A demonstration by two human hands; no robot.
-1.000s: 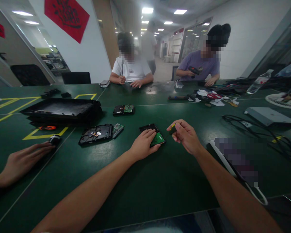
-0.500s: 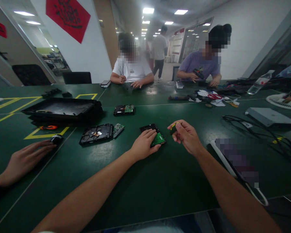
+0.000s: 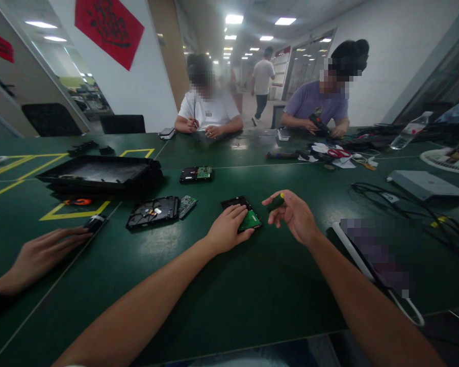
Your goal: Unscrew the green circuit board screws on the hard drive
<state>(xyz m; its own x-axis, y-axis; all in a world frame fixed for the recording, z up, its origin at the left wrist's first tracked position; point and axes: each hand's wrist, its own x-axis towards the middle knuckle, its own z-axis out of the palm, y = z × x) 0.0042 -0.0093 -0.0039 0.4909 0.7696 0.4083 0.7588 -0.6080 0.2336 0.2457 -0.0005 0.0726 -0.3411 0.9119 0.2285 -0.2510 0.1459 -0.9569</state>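
Note:
A hard drive point(image 3: 251, 220) with a green circuit board lies on the table in front of me. My left hand point(image 3: 228, 227) rests over its left part, fingers across the top and thumb along the near edge, holding it down. Just right of the drive, my right hand point(image 3: 292, 214) holds a screwdriver point(image 3: 276, 202) with a dark green handle and yellow end, between thumb and fingers. The handle is tilted; its shaft cannot be made out. To the left lie another hard drive point(image 3: 153, 212), a loose circuit board point(image 3: 187, 206) and, farther back, a third drive point(image 3: 196, 174).
Another person's hand point(image 3: 48, 251) holds a dark object point(image 3: 95, 223) at left. Black trays point(image 3: 99, 171) stand behind it. A phone point(image 3: 375, 255), cables point(image 3: 413, 209) and a grey box point(image 3: 428, 184) lie at right. Two people sit across the table.
The screwdriver handle has tipped in my right hand, its yellow end now at the upper right. My left hand stays on the drive. The neighbouring hand's dark object has shifted slightly right.

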